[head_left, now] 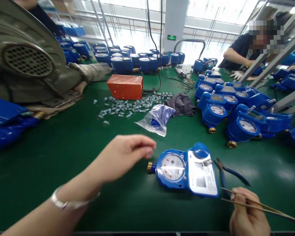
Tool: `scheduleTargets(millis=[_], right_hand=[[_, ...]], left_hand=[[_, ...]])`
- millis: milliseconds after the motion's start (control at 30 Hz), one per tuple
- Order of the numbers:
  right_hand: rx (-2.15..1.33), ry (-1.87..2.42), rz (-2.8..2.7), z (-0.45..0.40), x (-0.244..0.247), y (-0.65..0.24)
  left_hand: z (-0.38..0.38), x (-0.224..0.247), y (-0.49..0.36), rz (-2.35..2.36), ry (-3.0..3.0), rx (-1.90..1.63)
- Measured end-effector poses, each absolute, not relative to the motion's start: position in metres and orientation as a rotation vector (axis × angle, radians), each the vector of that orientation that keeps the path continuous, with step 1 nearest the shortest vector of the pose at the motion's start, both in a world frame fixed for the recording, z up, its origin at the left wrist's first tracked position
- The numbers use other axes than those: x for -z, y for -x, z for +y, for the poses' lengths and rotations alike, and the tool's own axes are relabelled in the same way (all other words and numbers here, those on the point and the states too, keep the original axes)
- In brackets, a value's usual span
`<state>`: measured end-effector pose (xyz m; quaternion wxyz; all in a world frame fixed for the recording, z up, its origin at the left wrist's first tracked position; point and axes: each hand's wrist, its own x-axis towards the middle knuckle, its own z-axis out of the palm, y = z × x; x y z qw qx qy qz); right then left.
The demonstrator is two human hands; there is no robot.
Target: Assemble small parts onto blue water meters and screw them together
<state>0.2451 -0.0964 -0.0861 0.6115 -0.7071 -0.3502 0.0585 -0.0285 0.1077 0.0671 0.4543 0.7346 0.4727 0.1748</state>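
A blue water meter (172,167) lies flat on the green table, with its round dial, a white panel with a grey display and a raised round blue cap. Just beyond its brass end (151,167), my left hand (127,155) hovers with thumb and fingers drawn together; any small thing in the fingertips is hidden. My right hand (248,211) grips gold-coloured tweezers (272,209), their tips apart and pointing toward the meter's right end. Blue-handled cutting pliers (232,171) rest on the table between the meter and that hand.
Behind are a plastic bag of small blue parts (158,118), scattered clear pieces (125,106), a dark cloth (180,104) and an orange box (125,87). Several blue meters (213,109) stand right. A large blower (27,59) is left; a co-worker (241,49) sits back right.
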Motion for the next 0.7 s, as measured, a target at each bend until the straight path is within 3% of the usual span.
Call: scheduleTargets(millis=[67,233,500,700], right_hand=[[-0.146,1.735,-0.845,-0.095,0.078,-0.247],[-0.376,1.963,-0.886,-0.089,0.062,-0.262],[-0.452,2.219,-1.430,-0.036,0.038,-0.286],[-0.397,2.216,-1.531,0.013,0.040,-0.272]], left_hand=[[0.149,-0.064,0.020,1.308,-2.227,-0.543],[0.184,-0.041,-0.014,1.250,-2.418,-0.552],[0.092,-0.029,0.032,1.207,-2.268,-0.852],[0.051,-0.013,0.050,1.087,-2.198,-0.570]])
